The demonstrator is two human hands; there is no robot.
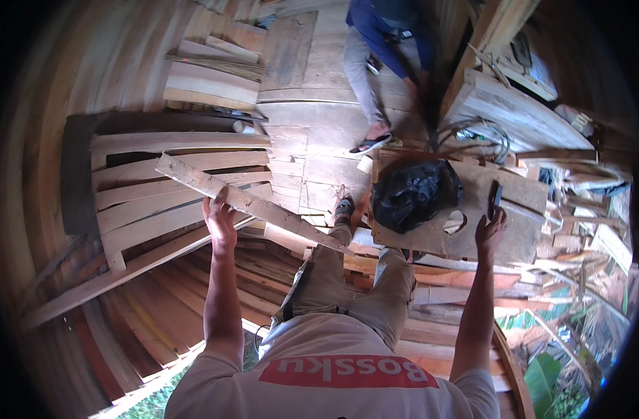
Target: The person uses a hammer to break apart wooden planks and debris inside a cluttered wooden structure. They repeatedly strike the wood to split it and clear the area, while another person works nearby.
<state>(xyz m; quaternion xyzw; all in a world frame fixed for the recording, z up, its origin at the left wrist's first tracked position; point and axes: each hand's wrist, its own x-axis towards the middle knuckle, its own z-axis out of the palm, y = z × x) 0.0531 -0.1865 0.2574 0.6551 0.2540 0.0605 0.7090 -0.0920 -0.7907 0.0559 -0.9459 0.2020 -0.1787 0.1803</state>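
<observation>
1. Plank: held in the left hand, fingers closed around its edge; it slants down from upper left of that hand to the right, toward the wearer's knee.
2. Right hand: fingers meet the lower end of a dark block; firmness of grip cannot be told.
3. Progress, as judged: plank is picked up; block and plank remain well apart. No finished work on the plank is discernible.
4. Left of the right hand: black plastic bag on a wooden bench top.
5. Beyond the left hand: pale slats.
</observation>
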